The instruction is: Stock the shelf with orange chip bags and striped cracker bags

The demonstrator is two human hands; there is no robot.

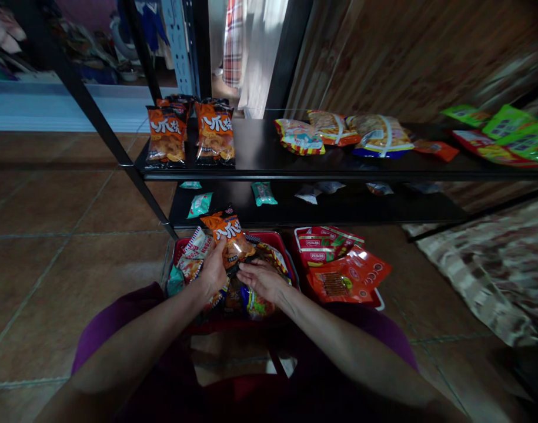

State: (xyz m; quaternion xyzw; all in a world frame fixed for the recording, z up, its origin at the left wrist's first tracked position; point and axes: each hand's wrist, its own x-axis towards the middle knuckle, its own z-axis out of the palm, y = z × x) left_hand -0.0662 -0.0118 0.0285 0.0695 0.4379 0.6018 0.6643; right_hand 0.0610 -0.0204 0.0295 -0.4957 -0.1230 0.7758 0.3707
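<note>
Tilting left at its top, the orange bag [232, 236] is held over the red basket [275, 235], between the two hands and near the front edge of the lower shelf [233, 205]. Its left edge is clasped by the left hand [213, 267], closed around it with the thumb laid on the front. Its lower edge is met by the fingertips of the right hand [263, 279], which is half open; whether the edge is pinched cannot be told. Packets [193, 258] are heaped in the red basket. Matching bags [216, 134] are stood at the left end of the upper shelf [253, 147]. Red packs [348, 276] are piled in the white-rimmed basket [380, 300], just beside the red basket's right edge.
</note>
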